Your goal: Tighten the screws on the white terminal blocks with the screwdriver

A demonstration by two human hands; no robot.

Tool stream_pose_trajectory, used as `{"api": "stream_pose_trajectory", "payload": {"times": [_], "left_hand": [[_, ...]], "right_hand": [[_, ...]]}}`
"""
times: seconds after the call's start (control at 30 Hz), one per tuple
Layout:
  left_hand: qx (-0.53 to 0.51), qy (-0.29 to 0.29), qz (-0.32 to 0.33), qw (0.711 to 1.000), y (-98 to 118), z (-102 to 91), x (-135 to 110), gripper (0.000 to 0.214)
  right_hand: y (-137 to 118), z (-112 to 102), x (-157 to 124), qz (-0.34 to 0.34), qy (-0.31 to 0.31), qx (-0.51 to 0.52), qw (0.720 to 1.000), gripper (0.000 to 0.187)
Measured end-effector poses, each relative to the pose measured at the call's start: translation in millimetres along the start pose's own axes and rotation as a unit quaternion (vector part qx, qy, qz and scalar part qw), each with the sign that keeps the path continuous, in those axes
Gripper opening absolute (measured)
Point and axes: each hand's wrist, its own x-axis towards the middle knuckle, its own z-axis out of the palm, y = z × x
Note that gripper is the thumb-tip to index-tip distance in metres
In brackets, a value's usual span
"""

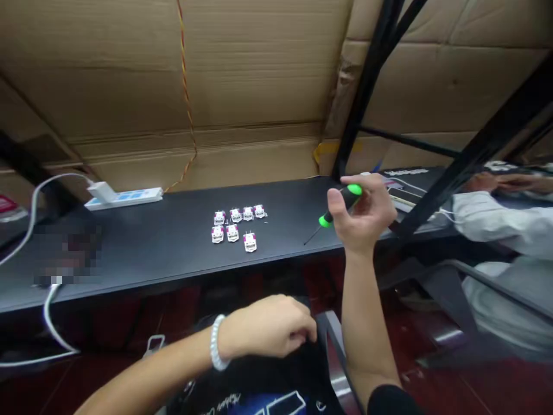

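Note:
My right hand (362, 210) grips a screwdriver (341, 204) with a green and black handle, held above the dark tabletop (173, 248). Its thin shaft slants down to the left, near the front edge. Curled in front of my body is my left hand (276, 325), below the table edge and wearing a pale beaded bracelet (217, 343) at the wrist. Whatever its fingers hold, if anything, is hidden. Several small white parts (233, 233) with magenta sides lie in two uneven rows on the table, left of the screwdriver tip. One of them (249, 242) sits closest to the front edge.
A white power strip (129, 197) with a plugged-in charger (102, 192) lies at the back left. White cables (52, 328) hang over the left edge. Black metal posts (365, 86) rise on the right, beyond which a person in a light sleeve (492, 216) works. Cardboard (259, 69) lines the back.

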Motion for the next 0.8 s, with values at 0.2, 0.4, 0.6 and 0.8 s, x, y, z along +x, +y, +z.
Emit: {"api": "stream_pose_trajectory", "payload": {"times": [0.2, 0.4, 0.6, 0.8], "left_hand": [[-0.062, -0.123, 0.074, 0.988, -16.8, 102.7, 15.1, 0.059], [-0.138, -0.213, 0.065, 0.965, -21.4, 177.1, -26.9, 0.041], [-0.174, -0.17, 0.05, 0.969, -7.3, 149.5, -53.1, 0.047], [-0.134, -0.103, -0.009, 0.985, 12.2, 111.5, -82.1, 0.046]], "right_hand": [[0.1, 2.6, -0.3, -0.006, -0.004, 0.021, 1.0, 0.017], [-0.4, 2.5, 0.5, -0.031, -0.007, 0.041, 0.999, 0.012], [3.7, 1.2, -4.8, -0.003, -0.04, 0.027, 0.999, 0.024], [1.9, -0.3, -4.6, -0.013, -0.041, 0.013, 0.999, 0.025]]}}
